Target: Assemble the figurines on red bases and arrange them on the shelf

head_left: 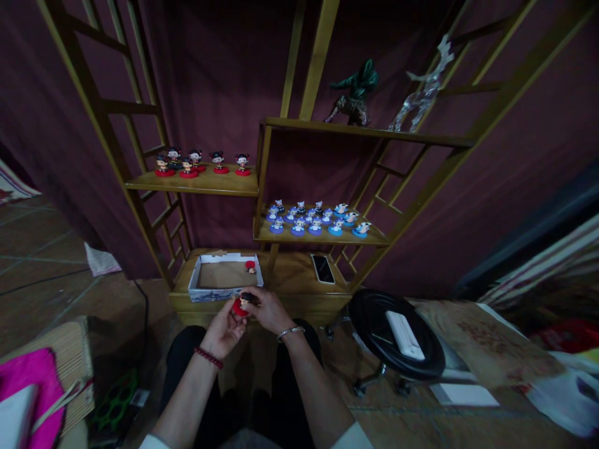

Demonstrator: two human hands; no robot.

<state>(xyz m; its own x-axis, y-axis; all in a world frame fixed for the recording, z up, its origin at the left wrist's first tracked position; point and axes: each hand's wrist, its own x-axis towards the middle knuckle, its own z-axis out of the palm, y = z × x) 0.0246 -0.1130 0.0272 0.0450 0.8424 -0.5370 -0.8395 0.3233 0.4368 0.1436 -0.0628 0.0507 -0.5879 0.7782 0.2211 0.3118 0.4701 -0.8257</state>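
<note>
A small black-haired figurine (243, 304) with a red base is between my two hands, in front of the shelf unit. My left hand (225, 329) has its fingers closed on the red base from below. From the right, my right hand (266, 308) grips the figurine near its dark head. Just beyond them lies a shallow white cardboard box (225, 293), with one more red-based figurine (251, 268) on its side in the back right corner. Similar red-based figurines (218, 163) stand in a group on the left shelf.
Several blue and purple figurines (316, 226) fill the middle shelf (322, 237). A phone (322, 269) lies right of the box. Higher up stand a dark green statue (355, 93) and a clear deer statue (421, 93). A black wheeled stool (374, 318) is at my right.
</note>
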